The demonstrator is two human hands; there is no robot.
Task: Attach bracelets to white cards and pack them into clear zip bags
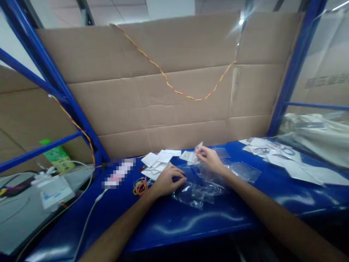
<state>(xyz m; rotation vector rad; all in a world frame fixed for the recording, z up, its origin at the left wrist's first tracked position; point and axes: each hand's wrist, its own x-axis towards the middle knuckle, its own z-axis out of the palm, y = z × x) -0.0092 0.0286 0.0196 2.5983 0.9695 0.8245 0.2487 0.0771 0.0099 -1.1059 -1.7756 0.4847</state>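
My right hand (208,158) pinches a small packet (200,146) that looks white and clear, with something reddish at its lower edge. It is raised just above a few white cards (188,156) near the back of the blue table. My left hand (169,180) rests on the table with fingers loosely bent and the thumb apart, holding nothing that I can see. Its fingertips lie beside clear plastic bags (201,193), which spread out under and between both hands. Left of that hand sit a pile of white cards (158,162) and a bundle of coloured bands or cords (141,186).
More white cards and packets with ring-shaped items (275,150) lie at the right. A power strip (119,174), its face blurred, runs its white cable (91,211) down the left side. Blue posts (297,69) and a cardboard wall (163,87) enclose the table.
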